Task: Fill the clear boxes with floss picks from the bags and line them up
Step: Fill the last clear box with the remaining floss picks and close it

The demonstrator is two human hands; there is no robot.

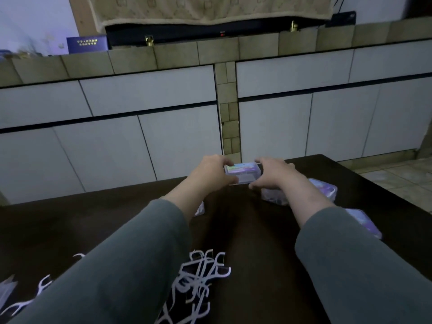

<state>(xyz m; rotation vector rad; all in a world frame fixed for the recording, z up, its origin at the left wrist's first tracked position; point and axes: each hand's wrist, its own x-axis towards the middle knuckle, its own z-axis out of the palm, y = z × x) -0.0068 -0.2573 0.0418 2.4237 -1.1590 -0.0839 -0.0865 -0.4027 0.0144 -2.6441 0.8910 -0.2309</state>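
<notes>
Gripping a clear box (243,173) from both ends, the left hand (210,170) and right hand (272,173) curl their fingers round it at the far edge of the dark surface (245,220). Loose floss picks (201,277) lie heaped by the near edge, between the sleeves.

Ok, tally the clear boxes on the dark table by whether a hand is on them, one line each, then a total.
Gripped by both the left hand and right hand: 1, the held box
Resting with no hand seen on them: 3, the middle box, the near box, the part-hidden box
Total: 4
</notes>
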